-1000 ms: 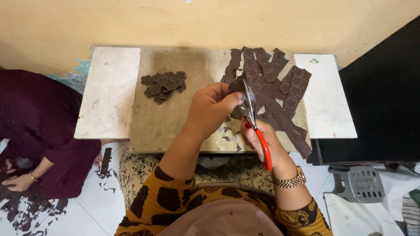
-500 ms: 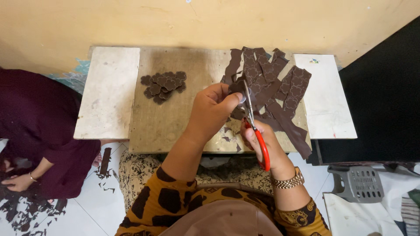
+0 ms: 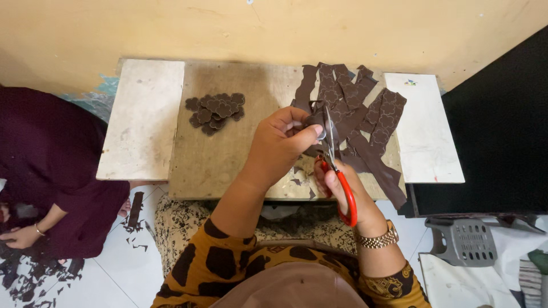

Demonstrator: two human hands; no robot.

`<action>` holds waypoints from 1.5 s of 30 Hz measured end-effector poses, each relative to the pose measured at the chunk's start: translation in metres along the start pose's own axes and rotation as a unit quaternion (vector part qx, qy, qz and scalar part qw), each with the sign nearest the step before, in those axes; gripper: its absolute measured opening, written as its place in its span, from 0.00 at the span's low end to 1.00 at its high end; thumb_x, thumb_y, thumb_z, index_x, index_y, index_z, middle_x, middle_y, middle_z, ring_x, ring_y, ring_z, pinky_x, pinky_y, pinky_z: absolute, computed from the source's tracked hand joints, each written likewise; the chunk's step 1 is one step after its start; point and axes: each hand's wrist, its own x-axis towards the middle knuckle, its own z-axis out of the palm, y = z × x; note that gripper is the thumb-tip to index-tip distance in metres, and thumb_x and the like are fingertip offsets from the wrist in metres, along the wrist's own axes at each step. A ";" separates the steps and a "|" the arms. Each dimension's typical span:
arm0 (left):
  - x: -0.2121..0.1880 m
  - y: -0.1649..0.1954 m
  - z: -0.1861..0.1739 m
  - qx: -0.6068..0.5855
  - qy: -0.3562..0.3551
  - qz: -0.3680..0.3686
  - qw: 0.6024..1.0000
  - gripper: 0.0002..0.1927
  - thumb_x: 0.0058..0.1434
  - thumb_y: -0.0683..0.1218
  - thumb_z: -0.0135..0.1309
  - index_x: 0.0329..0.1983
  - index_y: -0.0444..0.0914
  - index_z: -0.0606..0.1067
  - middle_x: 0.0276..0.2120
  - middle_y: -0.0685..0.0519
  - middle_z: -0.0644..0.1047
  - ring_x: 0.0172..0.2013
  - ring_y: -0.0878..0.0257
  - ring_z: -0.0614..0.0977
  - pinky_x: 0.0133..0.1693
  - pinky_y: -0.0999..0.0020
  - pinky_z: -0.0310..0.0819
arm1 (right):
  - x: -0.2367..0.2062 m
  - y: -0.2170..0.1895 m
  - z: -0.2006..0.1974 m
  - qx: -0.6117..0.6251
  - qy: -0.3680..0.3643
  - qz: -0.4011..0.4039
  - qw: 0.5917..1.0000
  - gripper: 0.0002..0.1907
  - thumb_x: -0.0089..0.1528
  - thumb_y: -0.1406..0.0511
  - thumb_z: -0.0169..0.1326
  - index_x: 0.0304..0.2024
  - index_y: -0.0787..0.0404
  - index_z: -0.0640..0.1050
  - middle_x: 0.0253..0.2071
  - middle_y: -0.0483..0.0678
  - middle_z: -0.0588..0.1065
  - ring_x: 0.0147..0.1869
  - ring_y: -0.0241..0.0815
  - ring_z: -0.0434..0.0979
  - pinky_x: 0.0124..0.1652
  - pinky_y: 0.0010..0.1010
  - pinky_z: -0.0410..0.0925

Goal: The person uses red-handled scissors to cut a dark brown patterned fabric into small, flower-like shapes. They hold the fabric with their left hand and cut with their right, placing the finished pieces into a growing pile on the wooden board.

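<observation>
At frame centre, a left hand point(image 3: 279, 149) pinches a small dark brown piece point(image 3: 313, 120) while the right hand point(image 3: 341, 191), fingers closed through red-handled scissors point(image 3: 337, 168), trims its edge above the wooden table point(image 3: 228, 159). Finished scalloped cutouts point(image 3: 216, 110) lie upper left; uncut strips point(image 3: 365, 122) wait right. Next, apparently, turning the piece.
</observation>
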 end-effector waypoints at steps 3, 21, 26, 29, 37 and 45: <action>0.001 -0.003 0.002 -0.017 0.011 -0.005 1.000 0.05 0.62 0.37 0.58 0.41 0.32 0.76 0.33 0.52 0.81 0.34 0.69 0.81 0.38 0.73 0.77 | -0.001 0.002 0.001 0.005 0.009 0.003 1.000 0.35 0.62 0.34 0.46 0.34 0.59 0.68 0.27 0.40 0.61 0.30 0.32 0.59 0.29 0.25 0.57; 0.005 -0.015 -0.007 0.016 0.008 -0.076 0.997 0.08 0.60 0.42 0.59 0.40 0.33 0.77 0.33 0.53 0.81 0.32 0.68 0.81 0.35 0.74 0.73 | 0.003 -0.004 0.001 0.013 -0.056 -0.024 0.998 0.36 0.65 0.34 0.41 0.34 0.60 0.69 0.29 0.43 0.64 0.33 0.36 0.63 0.35 0.27 0.61; 0.005 -0.016 -0.002 -0.025 0.006 -0.092 0.995 0.07 0.61 0.41 0.58 0.40 0.33 0.77 0.33 0.53 0.81 0.33 0.68 0.81 0.35 0.74 0.72 | 0.002 -0.004 0.000 -0.001 -0.046 -0.029 0.998 0.36 0.67 0.34 0.39 0.33 0.60 0.69 0.28 0.42 0.65 0.34 0.36 0.64 0.36 0.26 0.62; 0.006 -0.015 -0.001 -0.017 0.012 -0.108 0.994 0.07 0.60 0.42 0.58 0.39 0.34 0.77 0.33 0.53 0.81 0.32 0.68 0.81 0.34 0.74 0.73 | 0.000 -0.004 -0.002 0.002 -0.051 -0.021 0.998 0.36 0.67 0.34 0.39 0.34 0.59 0.69 0.27 0.42 0.65 0.32 0.36 0.64 0.35 0.26 0.62; 0.004 -0.014 -0.002 0.003 0.015 -0.129 0.992 0.06 0.58 0.42 0.60 0.38 0.37 0.78 0.32 0.56 0.80 0.31 0.71 0.77 0.31 0.76 0.67 | -0.001 -0.006 -0.001 0.013 -0.018 0.002 1.000 0.34 0.66 0.36 0.42 0.34 0.60 0.69 0.27 0.42 0.63 0.31 0.35 0.62 0.32 0.27 0.61; 0.004 -0.017 0.002 -0.009 0.029 -0.126 0.992 0.09 0.56 0.44 0.62 0.39 0.41 0.76 0.32 0.59 0.79 0.31 0.73 0.76 0.31 0.76 0.66 | 0.001 -0.006 -0.005 -0.026 -0.027 -0.031 0.999 0.35 0.67 0.36 0.40 0.35 0.60 0.70 0.27 0.43 0.65 0.32 0.35 0.64 0.34 0.26 0.61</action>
